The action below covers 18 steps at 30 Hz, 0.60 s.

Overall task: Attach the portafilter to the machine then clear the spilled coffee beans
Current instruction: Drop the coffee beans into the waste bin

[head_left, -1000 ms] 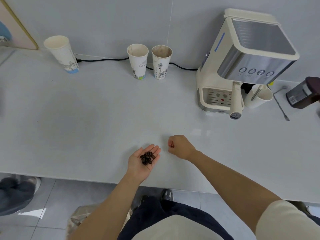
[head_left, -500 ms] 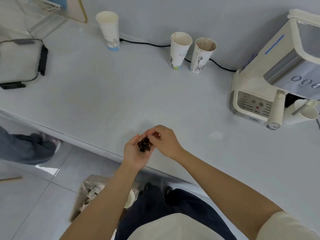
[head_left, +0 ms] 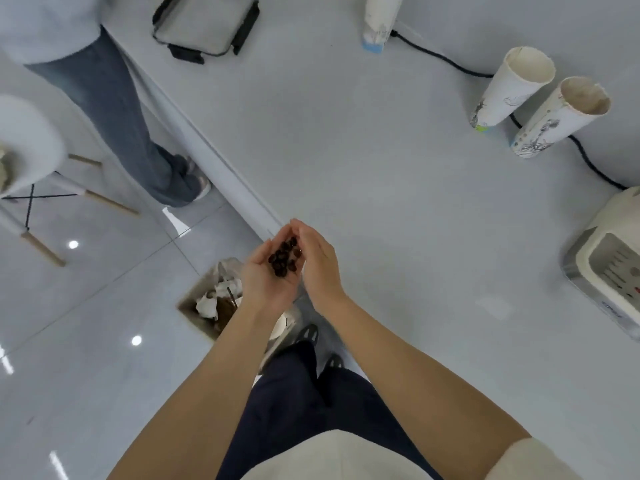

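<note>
Several dark coffee beans (head_left: 284, 257) lie in the cupped palm of my left hand (head_left: 268, 277), held at the counter's front edge. My right hand (head_left: 320, 265) stands edge-on against the left one, fingers straight and together, walling the beans in and holding nothing itself. Only the lower left corner of the cream espresso machine (head_left: 609, 271) shows at the right border; the portafilter is out of view. Directly below my left hand on the floor stands a waste bin (head_left: 211, 299) with crumpled paper in it.
The white counter (head_left: 398, 188) carries two paper cups (head_left: 509, 88) (head_left: 561, 116) at the back right, a third cup (head_left: 379, 19) at the top, a black cable (head_left: 446, 60) and a grey tray (head_left: 204, 22). Another person's legs (head_left: 121, 109) and a white stool (head_left: 27, 147) stand left.
My view has swung left and down, so the machine has slid almost out of frame. My right hand went from a fist on the counter to pressing beside the left palm, now over the bin.
</note>
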Tool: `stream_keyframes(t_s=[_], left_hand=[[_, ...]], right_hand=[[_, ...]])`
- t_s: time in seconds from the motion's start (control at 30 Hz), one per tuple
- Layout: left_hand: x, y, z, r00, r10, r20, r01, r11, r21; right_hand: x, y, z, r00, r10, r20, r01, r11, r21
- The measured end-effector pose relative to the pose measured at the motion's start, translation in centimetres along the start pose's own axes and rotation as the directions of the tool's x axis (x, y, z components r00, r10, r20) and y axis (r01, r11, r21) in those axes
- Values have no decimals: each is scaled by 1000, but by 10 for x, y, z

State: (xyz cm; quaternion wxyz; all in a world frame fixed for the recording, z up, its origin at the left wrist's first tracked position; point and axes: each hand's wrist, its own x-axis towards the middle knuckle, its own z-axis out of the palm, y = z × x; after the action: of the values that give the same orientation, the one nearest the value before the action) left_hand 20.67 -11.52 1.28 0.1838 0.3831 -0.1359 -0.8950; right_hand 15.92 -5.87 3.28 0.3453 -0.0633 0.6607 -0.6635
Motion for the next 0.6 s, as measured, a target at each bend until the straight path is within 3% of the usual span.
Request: stream_keyframes(t_s=[0.2,0.33,0.6], left_hand=[[-12,-4,-63,977,46,-207,-91,972,-215],[-13,-18,-104,952,57,-300,-144,950,-276],[16,-58,-180,877,-35,-479,-118,952,-284]], right_hand=[[-11,61,33,958,225,175,-223,974,-31],[-19,100,45,924,348,155,-341,937,-71],[-13,191,46,847,516,126,-479,845,-237]])
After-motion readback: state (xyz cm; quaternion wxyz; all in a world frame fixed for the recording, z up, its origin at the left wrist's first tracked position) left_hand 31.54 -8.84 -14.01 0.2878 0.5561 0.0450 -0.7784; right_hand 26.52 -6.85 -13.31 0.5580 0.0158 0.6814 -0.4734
